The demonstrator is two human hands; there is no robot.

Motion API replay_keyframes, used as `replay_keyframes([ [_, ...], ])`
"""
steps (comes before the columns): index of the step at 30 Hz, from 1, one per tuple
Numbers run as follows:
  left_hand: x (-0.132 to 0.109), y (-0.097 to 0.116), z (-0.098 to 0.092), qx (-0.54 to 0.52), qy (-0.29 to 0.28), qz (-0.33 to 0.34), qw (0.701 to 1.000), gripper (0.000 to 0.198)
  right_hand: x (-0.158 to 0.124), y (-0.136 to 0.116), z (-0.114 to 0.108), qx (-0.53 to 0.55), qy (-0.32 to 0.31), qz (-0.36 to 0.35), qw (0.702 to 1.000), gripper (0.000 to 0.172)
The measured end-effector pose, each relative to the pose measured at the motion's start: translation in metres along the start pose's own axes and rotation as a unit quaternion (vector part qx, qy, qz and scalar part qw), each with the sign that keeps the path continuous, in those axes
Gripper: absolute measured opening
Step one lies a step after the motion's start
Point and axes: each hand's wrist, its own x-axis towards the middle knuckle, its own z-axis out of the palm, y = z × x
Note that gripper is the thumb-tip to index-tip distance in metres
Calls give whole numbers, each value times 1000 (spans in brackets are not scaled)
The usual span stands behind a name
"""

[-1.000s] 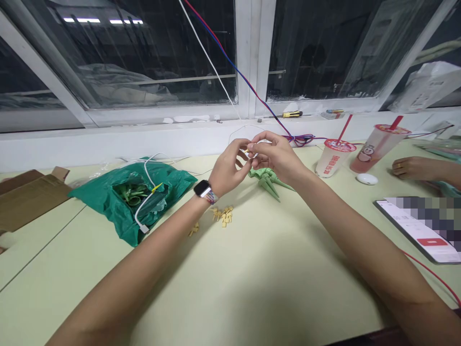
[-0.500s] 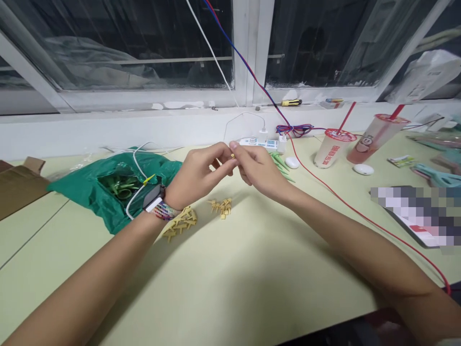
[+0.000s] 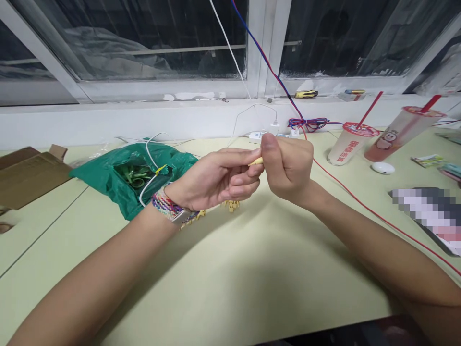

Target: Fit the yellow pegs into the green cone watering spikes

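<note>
A small yellow piece [image 3: 256, 162] sits pinched between the thumb and fingers of my left hand [image 3: 223, 178]. Pressed up against its other end is my right hand [image 3: 288, 166], closed in a fist with the thumb on top; its grip hides the rest of the piece. Below the hands, a little heap of yellow plastic pieces [image 3: 232, 206] lies on the table [image 3: 252, 278]. More yellow pieces [image 3: 197, 218] are partly covered by my left wrist. Left of that wrist lies a torn green plastic bag [image 3: 97, 168] with green curled parts [image 3: 137, 176] showing inside.
A cardboard box [image 3: 32, 178] is at the left. Two drink cups, one short [image 3: 351, 144] and one tall [image 3: 399, 134], stand back right near a white oval case [image 3: 382, 167]. A red cable [image 3: 345, 192] crosses the right side. Behind the hands is a power strip [image 3: 256, 137].
Both hands have turned: the left palm now faces more upward, and the right has curled into a fist. The yellow piece shows between them. The view has shifted slightly.
</note>
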Motion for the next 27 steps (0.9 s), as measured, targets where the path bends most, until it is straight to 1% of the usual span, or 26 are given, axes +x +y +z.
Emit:
replay_keyframes([
  [2, -1, 3, 5, 2, -18, -8, 1000, 54, 2, 2, -2, -6, -2, -32, 999, 61],
  [3, -1, 4, 7, 15, -18, -4, 1000, 55, 3, 2, -2, -2, -2, -36, 999, 62],
  [4, -2, 4, 8, 39, -4, 10, 999, 56, 4, 2, -2, 7, 0, -29, 1000, 62],
  [5, -2, 3, 8, 75, 28, 34, 996, 56, 5, 1, -2, 21, 5, -13, 1000, 63],
  [6, -3, 1, 8, 122, 73, 68, 988, 54, 6, 1, 0, 40, 10, 13, 999, 64],
  [7, -3, -1, 7, 178, 121, 107, 971, 50, 8, 0, 1, 64, 14, 45, 997, 65],
  [8, -3, -4, 6, 237, 164, 146, 946, 45, 9, 0, 3, 94, 14, 79, 992, 66],
  [9, -3, -7, 4, 295, 194, 180, 918, 39, 11, 0, 5, 126, 9, 111, 986, 66],
  [10, -3, -9, 1, 347, 210, 206, 891, 33, 12, 0, 6, 158, -1, 140, 977, 67],
  [11, -3, -11, -1, 387, 214, 223, 869, 28, 14, 1, 8, 186, -12, 164, 969, 67],
  [12, -2, -13, -3, 415, 211, 234, 854, 25, 15, 2, 9, 207, -21, 183, 961, 67],
  [13, -2, -14, -4, 429, 210, 241, 845, 24, 15, 2, 10, 219, -27, 195, 956, 67],
  [14, -1, -14, -4, 430, 212, 244, 843, 24, 15, 2, 10, 223, -27, 200, 954, 67],
  [15, -1, -14, -4, 417, 215, 242, 850, 24, 14, 2, 10, 222, -22, 199, 954, 67],
  [16, -1, -13, -3, 391, 216, 234, 864, 26, 13, 1, 10, 217, -15, 193, 957, 67],
  [19, -1, -11, 2, 252, 200, 182, 929, 28, 9, -3, 9, 189, 6, 156, 970, 68],
  [21, -1, -9, 4, 150, 177, 144, 962, 29, 7, -7, 8, 166, 14, 132, 977, 68],
  [24, 0, -6, 3, 25, 146, 92, 985, 27, 6, -7, 7, 123, 24, 98, 987, 68],
  [27, 0, -1, 3, -60, 109, 38, 992, 29, 5, -1, 5, 66, 38, 44, 996, 68],
])
